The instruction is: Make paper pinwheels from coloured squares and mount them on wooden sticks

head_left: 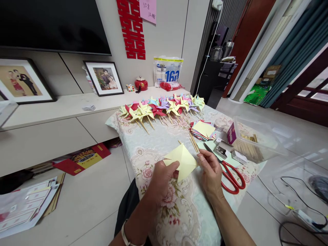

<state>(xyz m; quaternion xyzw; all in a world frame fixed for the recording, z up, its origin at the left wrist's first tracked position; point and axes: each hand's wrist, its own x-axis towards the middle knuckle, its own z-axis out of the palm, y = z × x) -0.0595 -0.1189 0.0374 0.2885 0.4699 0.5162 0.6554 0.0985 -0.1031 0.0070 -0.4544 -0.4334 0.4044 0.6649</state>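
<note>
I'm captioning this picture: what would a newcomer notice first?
Probably the cluster of colourful paper pinwheels on the far part of the cloth-covered table. Nearer, the left hand holds pale yellow paper, with red-handled scissors beside the right hand. A red cut-paper decoration hangs on the wall behind.

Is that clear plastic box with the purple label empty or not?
Not empty: the box holds a bunch of wooden sticks, visible through its clear side.

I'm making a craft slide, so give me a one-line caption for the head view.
Left hand holding pale yellow paper, right hand beside red-handled scissors, colourful pinwheels beyond.
</note>
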